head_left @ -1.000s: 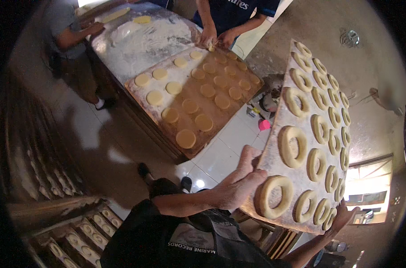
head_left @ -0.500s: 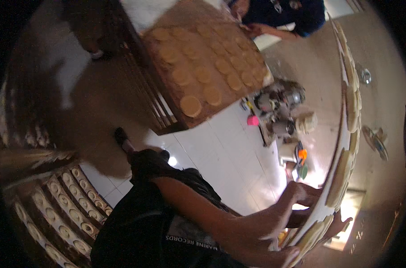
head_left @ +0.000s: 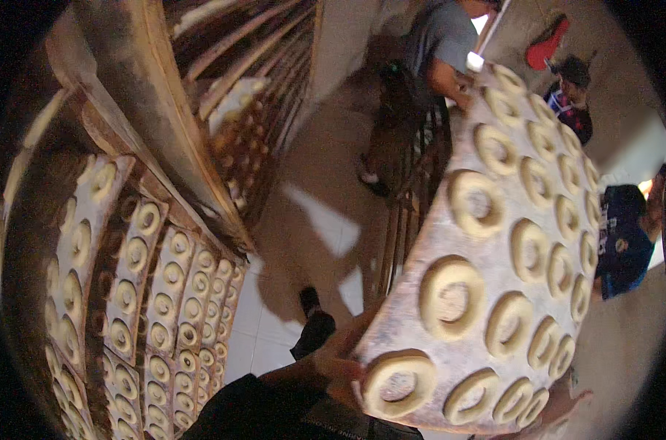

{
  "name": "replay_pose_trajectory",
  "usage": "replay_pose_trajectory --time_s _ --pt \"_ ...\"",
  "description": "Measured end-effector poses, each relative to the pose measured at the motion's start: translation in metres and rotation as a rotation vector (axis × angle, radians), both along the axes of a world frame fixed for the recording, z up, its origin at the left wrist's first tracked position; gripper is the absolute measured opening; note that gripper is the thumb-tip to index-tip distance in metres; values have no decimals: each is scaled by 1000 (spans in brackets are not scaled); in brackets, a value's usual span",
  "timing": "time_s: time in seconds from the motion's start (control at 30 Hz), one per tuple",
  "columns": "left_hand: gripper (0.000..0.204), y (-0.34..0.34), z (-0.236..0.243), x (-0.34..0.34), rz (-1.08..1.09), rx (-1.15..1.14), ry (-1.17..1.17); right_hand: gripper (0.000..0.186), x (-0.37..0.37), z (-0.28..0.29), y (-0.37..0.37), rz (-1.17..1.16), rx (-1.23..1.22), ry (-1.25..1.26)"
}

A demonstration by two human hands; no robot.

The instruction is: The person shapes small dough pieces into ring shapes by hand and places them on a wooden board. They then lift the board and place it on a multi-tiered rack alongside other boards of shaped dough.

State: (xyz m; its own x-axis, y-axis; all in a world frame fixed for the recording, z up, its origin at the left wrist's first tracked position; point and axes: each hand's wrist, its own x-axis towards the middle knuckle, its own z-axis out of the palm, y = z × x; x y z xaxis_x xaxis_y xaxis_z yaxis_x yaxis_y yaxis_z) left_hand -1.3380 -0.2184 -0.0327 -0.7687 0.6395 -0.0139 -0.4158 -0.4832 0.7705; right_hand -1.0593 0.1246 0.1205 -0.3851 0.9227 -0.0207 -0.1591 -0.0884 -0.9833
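A floured board [head_left: 498, 275] with rows of pale dough rings [head_left: 476, 301] is lifted in front of me, tilted, its far end pointing away. My left hand [head_left: 341, 372] grips the near left corner, thumb at the edge and fingers partly hidden underneath. At the near right edge my right hand [head_left: 565, 405] supports the board from below; part of it is hidden behind the board and some fingers stick out. At the far left corner is the arm of a person in grey [head_left: 444, 55], the hand close to the edge; I cannot tell whether it touches.
To the left stands a rack [head_left: 186, 202] with several boards of dough rings [head_left: 169, 273] on its tiers. Behind it is another slatted wooden rack [head_left: 234, 40]. Pale floor tiles [head_left: 263, 323] show between. Another person in dark blue [head_left: 620, 235] stands beyond the board on the right.
My view has swung left toward the racks. The board, earlier seen nearly edge-on at the right, now shows its top face and the dough rings. Both hands still hold it.
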Motion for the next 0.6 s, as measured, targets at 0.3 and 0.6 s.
replay_pose_trajectory --time_s 0.3,0.6 --pt "64 -40 -26 -92 526 -76 29 111 -274 -47 40 532 -196 135" --pt "64 -50 -34 -146 842 -107 49 106 -490 -72 74 1099 -345 180"
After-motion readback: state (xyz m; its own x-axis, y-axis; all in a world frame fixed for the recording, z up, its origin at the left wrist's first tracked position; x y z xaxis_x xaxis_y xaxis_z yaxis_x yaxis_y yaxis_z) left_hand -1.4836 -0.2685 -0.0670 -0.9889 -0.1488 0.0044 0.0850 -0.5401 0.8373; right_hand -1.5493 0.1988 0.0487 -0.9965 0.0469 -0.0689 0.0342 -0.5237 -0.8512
